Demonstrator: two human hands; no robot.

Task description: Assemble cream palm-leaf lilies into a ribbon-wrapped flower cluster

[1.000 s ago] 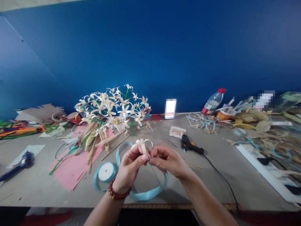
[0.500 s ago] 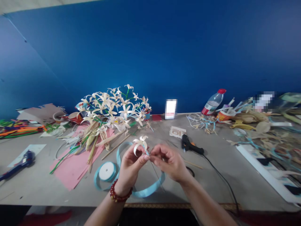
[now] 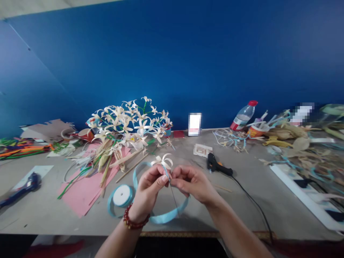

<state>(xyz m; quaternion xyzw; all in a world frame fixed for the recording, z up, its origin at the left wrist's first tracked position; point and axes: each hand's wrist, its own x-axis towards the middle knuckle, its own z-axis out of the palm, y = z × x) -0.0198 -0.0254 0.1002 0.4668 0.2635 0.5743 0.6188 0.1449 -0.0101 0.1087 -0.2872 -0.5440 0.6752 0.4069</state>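
Between my hands is a cream artificial flower (image 3: 162, 162) with curled petals, its base wrapped in light blue. My left hand (image 3: 150, 184) pinches it just under the petals. A thin wire stem (image 3: 173, 195) runs down from the flower toward the table. The fingertips of my right hand (image 3: 192, 184) are closed near the lower end of the wrapping, on the light blue ribbon (image 3: 169, 216). That ribbon curves in a loop below my hands and links round to its white-cored spool (image 3: 123, 195), which lies left of my left wrist.
Behind my hands stands a bunch of cream flowers (image 3: 126, 120). A black glue gun (image 3: 217, 165) lies at right, its cord trailing forward. Pink paper (image 3: 77, 193) and a blue glue gun (image 3: 30, 182) are at left. A power strip (image 3: 303, 199) and a tilted bottle (image 3: 243, 116) stand right.
The flower has turned in my fingers, so its petals spread differently and more blue wrapping shows below them. The wire stem has swung to a steeper angle. Both hands stay nearly in place.
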